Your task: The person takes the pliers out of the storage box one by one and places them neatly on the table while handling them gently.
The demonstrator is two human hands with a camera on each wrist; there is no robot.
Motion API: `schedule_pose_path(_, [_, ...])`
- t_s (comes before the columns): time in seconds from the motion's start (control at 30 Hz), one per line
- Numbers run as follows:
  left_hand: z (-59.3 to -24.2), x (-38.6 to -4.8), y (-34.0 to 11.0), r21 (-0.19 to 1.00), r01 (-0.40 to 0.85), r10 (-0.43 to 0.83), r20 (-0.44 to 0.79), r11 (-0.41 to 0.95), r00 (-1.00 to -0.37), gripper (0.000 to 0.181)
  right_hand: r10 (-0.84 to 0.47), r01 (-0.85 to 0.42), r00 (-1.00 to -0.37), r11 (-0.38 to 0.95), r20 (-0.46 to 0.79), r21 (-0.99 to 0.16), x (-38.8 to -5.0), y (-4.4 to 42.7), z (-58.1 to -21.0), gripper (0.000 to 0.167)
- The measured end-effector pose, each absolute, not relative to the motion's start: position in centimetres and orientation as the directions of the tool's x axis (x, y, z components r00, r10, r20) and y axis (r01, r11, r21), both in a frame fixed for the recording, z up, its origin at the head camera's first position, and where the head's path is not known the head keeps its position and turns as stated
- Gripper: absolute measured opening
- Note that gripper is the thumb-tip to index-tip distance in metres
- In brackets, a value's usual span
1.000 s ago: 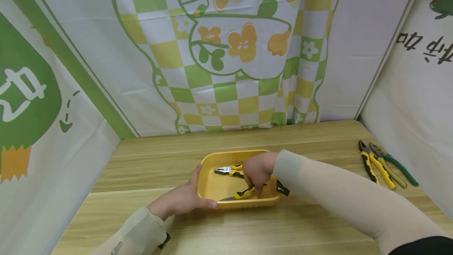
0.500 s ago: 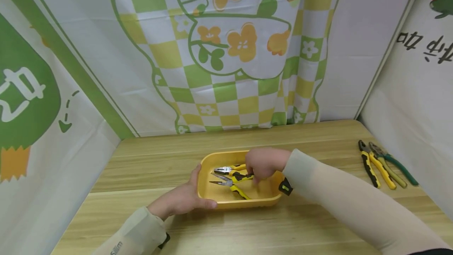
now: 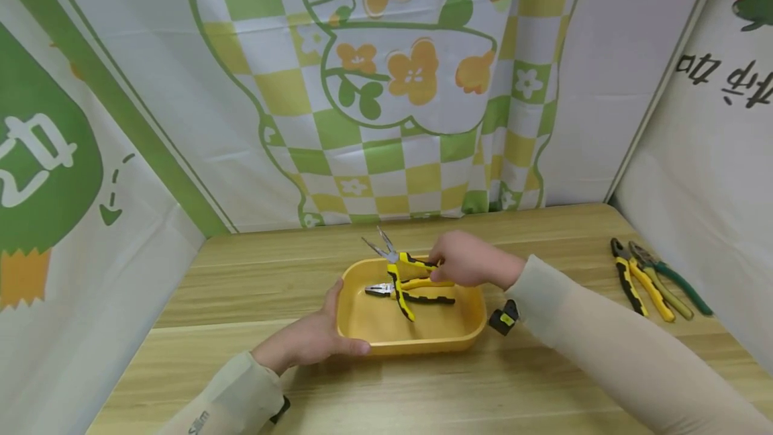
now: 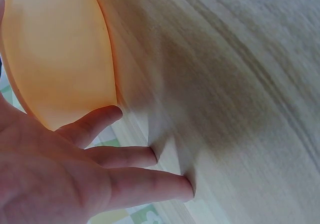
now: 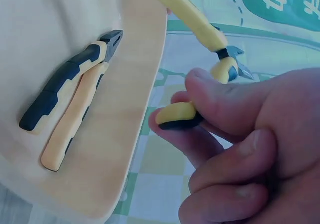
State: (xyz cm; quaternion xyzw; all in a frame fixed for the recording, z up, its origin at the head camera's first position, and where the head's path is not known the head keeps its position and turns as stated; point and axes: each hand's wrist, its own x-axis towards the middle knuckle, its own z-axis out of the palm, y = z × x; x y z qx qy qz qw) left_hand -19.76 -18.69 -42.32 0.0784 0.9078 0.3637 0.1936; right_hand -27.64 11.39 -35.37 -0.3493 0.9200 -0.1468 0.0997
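My right hand (image 3: pixel 468 259) pinches one handle of the long-nose pliers (image 3: pixel 393 262), which hang with spread jaws and handles over the yellow plastic bin (image 3: pixel 417 348). In the right wrist view, thumb and index finger (image 5: pixel 175 139) grip the handle end. Inside the bin lie combination pliers (image 5: pixel 75 92) with yellow and black handles. My left hand (image 3: pixel 311 339) rests against the bin's left end, thumb by the near rim. Seen from the left wrist, its fingers (image 4: pixel 135 184) are straight and spread; one touches the bin's wall and the others reach the tabletop.
Two more pliers lie on the wooden table (image 3: pixel 272 274) at the right: a yellow and black pair (image 3: pixel 640 280) and a green-handled pair (image 3: pixel 670 280). Printed cloth (image 3: pixel 410 153) hangs behind the table, with more cloth on both sides.
My right hand has taken the long-nose pliers out of the bin and raised them up and away over the far rim. The combination pliers are now uncovered. My left hand stays in place.
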Motion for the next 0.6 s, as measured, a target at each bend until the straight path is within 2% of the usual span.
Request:
schedule_pose_path(0.13, [-42.4, -19.8, -18.6, 0.7, 0.003, 0.288, -0.291, 0.714, -0.912, 0.144, -0.634, -0.569, -0.773, 0.711, -0.026, -0.414, -27.6, 12.5, -35.5, 0.033])
schedule_pose_path(0.23, [-42.5, -19.9, -18.6, 0.704, 0.007, 0.293, -0.287, 0.71, -0.912, 0.143, -0.589, -0.522, -0.808, 0.71, 0.008, -0.472, -27.5, 14.0, -35.8, 0.038])
schedule_pose_path(0.4, [-42.3, -19.8, -18.7, 0.713, -0.003, 0.296, -0.295, 0.702, -0.909, 0.143, -0.489, -0.416, -0.872, 0.727, 0.013, -0.546, -27.6, 17.2, -35.9, 0.016])
schedule_pose_path(0.6, [-42.2, -19.7, -18.8, 0.721, -0.009, 0.299, -0.299, 0.693, -0.906, 0.142, -0.411, -0.346, -0.912, 0.752, 0.011, -0.561, -27.4, 21.3, -36.0, 0.017])
